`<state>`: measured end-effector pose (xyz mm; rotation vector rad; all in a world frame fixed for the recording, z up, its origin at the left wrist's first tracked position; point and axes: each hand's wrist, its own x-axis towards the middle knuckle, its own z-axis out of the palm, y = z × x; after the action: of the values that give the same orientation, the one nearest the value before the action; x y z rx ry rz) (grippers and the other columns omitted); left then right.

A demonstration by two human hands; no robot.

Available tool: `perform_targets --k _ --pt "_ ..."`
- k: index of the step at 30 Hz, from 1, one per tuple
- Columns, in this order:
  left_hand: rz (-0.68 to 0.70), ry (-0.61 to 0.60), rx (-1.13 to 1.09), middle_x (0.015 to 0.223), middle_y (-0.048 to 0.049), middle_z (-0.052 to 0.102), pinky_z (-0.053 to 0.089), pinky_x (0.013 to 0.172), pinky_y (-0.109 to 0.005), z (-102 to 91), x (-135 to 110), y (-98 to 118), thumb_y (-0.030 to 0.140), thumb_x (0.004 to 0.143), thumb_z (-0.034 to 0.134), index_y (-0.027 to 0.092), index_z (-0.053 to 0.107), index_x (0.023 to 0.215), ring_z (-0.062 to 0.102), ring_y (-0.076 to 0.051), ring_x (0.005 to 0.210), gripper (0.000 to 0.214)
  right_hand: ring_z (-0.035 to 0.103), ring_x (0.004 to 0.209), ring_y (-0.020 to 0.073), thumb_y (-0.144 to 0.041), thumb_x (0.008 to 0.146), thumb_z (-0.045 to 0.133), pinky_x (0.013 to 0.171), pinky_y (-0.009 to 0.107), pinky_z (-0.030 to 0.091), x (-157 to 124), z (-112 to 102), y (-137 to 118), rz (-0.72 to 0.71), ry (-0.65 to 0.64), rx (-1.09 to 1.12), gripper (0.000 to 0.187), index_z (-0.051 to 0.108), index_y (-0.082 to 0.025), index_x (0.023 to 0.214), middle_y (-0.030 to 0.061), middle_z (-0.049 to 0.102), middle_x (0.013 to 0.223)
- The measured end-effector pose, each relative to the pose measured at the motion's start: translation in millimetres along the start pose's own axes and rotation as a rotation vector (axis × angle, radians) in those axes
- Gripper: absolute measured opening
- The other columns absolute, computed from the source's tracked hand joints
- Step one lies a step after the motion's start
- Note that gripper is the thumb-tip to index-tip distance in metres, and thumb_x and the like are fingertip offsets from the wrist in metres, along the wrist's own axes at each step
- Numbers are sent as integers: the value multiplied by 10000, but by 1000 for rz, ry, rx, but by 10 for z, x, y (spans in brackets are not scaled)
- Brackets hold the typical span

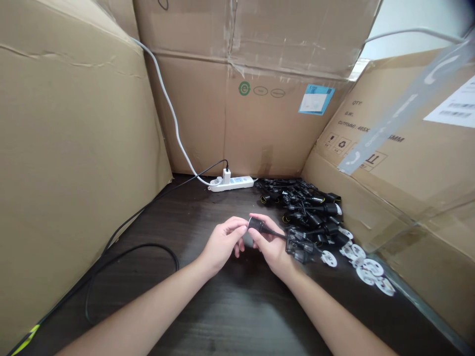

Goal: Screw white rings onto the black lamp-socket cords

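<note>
Right hand: closed round black socket, barrel pinched between thumb and forefinger. Left hand: fingertips closed on socket's other end, at a thin pale rim; remaining fingers curled under. Socket held just off dark tabletop, between both hands, fingertips nearly meeting. Thin black lead out of socket, over right-hand fingers, to a black ribbed block lying just right of that hand. Handling, by the look: small moulded plastic, light, rigid, fairly smooth, so likely to spin in a loose pinch. Best taken on barrel, thumb opposed to finger; not by lead: limp-looking, strain on the joint. Block end probably free to dangle and drag if lifted. Beyond right hand, further right and away: tangled heap of similar black sockets and leads. Right of right wrist: scattered white discs. Straight ahead of both hands: white power strip with white plug-in charger. Left of left hand: black cable looped on tabletop. Cardboard boxes walling in left, ahead and right.
</note>
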<state>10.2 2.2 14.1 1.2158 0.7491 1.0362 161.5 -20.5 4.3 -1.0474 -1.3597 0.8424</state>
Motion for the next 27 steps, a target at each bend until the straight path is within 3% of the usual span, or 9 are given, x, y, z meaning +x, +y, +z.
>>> perform_targets --k 5,12,17,23,27 --pt "-43 -10 -56 627 29 500 421 397 -190 -22 21 18 469 810 692 120 694 914 496 -87 487 364 650 764 179 -335 856 713 663 291 546 -43 15 80 -91 13 -101 372 650 -258 1214 40 701 988" --pt "15 -36 -45 639 36 487 398 395 -179 -24 2 -9 474 832 668 131 629 810 475 -73 486 346 680 843 212 -336 851 720 737 326 558 -41 -34 22 -72 -68 -109 343 675 -255 1182 48 726 1015" --pt "27 -20 26 708 29 488 387 376 -187 -10 5 -20 460 836 643 146 585 754 470 -62 465 330 627 663 160 -355 820 733 556 264 504 -9 -18 -39 17 -84 -20 283 705 -222 1067 33 709 908" --pt "68 -77 92 978 -31 518 384 391 -179 25 -22 -6 338 851 622 145 686 932 496 -45 541 219 537 533 119 -495 856 676 451 213 386 16 -16 -16 231 -16 163 349 700 -184 1011 -3 623 674" --pt "177 -96 74 1005 -23 484 542 588 -248 71 -37 -50 306 837 685 163 660 986 622 -95 675 207 510 551 111 -524 879 667 453 199 365 -8 6 33 277 -31 298 356 681 -180 968 -14 569 653"
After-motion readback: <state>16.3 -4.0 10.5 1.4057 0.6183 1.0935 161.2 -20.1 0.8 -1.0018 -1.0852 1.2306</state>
